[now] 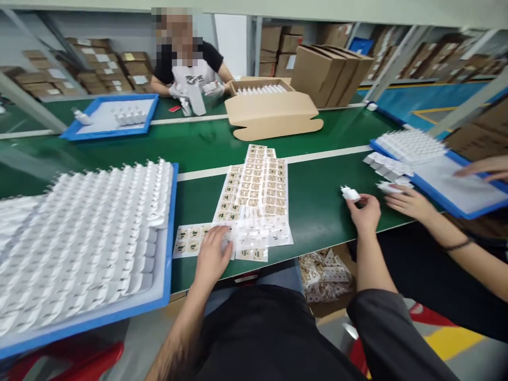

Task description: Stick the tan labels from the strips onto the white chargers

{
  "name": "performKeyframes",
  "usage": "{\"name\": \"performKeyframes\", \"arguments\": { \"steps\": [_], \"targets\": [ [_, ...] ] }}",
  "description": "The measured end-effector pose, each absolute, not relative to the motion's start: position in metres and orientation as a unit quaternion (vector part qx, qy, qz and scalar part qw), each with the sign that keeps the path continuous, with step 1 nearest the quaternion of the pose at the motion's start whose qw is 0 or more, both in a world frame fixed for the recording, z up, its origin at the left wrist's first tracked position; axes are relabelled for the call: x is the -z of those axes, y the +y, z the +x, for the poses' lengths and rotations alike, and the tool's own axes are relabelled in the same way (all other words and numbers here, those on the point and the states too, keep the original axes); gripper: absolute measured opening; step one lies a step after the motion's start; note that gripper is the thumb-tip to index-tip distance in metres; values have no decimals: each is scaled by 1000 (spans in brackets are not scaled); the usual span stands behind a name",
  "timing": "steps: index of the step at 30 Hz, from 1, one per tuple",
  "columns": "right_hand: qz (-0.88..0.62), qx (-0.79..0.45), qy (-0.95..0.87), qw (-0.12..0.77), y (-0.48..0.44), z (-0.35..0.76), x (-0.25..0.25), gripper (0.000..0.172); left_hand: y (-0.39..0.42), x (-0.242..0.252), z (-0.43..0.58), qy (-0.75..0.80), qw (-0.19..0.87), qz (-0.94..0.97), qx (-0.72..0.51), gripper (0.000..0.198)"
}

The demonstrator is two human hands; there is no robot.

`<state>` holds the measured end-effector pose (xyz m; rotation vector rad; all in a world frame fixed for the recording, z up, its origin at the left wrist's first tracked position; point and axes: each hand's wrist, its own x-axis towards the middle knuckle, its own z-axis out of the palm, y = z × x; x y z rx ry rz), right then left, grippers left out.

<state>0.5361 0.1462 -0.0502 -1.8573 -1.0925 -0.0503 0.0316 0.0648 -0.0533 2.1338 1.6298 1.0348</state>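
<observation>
In my right hand (365, 212), a white plug adapter (350, 193) is pinched between thumb and fingers, its pins pointing away to the left, over the right side of the green table. My left hand (213, 255) rests at the table's near edge, on a small label sheet (189, 241). Its fingers are curled, with a pale thing partly hidden between them that I cannot make out. Beyond it lie several overlapping sheets of labels (254, 185). To my left stands a blue-rimmed tray (171, 238) packed with rows of white adapters (99, 227).
At right, a co-worker's hand (410, 203) touches white adapters near another blue tray (456, 209). Across the green table (317, 169), a person in gloves handles white pieces near an open carton (273, 108). Below the edge sits a box of scrap sheets (325, 272).
</observation>
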Motion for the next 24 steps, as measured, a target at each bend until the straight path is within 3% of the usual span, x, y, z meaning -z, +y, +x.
{"name": "performKeyframes", "arguments": {
  "steps": [6,10,15,19,24],
  "targets": [
    [-773,97,-442,444,161,537,42,36,68,51,4,586,111,727,-340,39],
    [-725,103,-532,427,154,478,40,37,62,51,-10,614,110,715,-316,45],
    [-539,-24,-737,407,128,332,32,24,57,56,3,644,104,704,-282,48],
    [-369,-168,-849,339,108,234,33,25,54,55,23,616,117,714,-312,60],
    [-335,-187,-889,249,103,204,44,30,45,48,16,609,124,728,-290,53]
  ]
}}
